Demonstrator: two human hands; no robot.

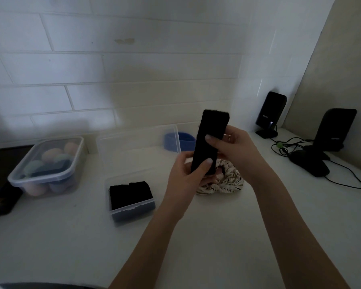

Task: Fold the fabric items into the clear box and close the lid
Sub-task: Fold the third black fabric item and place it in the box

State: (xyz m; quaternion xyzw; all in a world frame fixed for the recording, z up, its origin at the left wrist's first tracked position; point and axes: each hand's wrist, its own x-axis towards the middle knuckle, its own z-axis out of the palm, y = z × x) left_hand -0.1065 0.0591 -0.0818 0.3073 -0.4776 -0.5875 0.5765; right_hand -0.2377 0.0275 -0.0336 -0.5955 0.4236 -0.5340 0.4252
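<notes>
I hold a long black fabric band (212, 130) upright above the counter. My left hand (188, 174) grips its lower end, thumb across the front. My right hand (231, 144) pinches its middle from the right side. The clear box (133, 211) stands open on the counter to the left, with two black folded pieces (130, 192) inside. Its clear lid (138, 147) leans behind it toward the wall. A cream patterned fabric piece (227, 182) lies under my hands. A blue band (186, 140) lies at the back near the wall.
A lidded clear container (48, 163) with pastel rounded items sits at the left. A dark object (0, 201) lies at the left edge. Two black speakers (270, 113) (333, 130), a black mouse (310, 165) and cables occupy the right corner.
</notes>
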